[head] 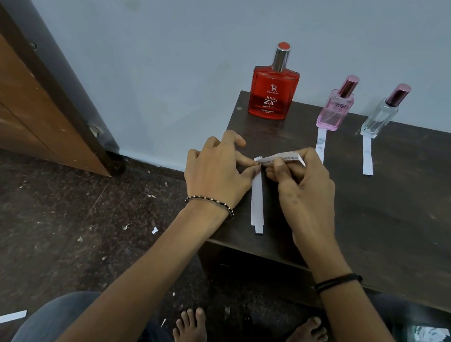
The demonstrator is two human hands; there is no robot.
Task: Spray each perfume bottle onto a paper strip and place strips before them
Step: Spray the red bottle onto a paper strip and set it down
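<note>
On the dark table, against the pale wall:
Red bottle: upright at the back left; label reads "Ramsons", "RED ZX", "EAU DE PARFUM"; bare table in front of it.
Pink bottle: upright in the middle; its lettering shows reversed and cannot be read.
Clear bottle: upright at the right, no writing visible.
Stained strip: lies before the pink bottle, blotched with wet marks.
Plain strip: lies before the clear bottle.
Loose strips: stacked on the table between the hands.
Left hand: thumb and forefinger pinching the top end of the loose strips.
Right hand: fingers curled, pinching a printed paper piece; its print is too small to read.
</note>
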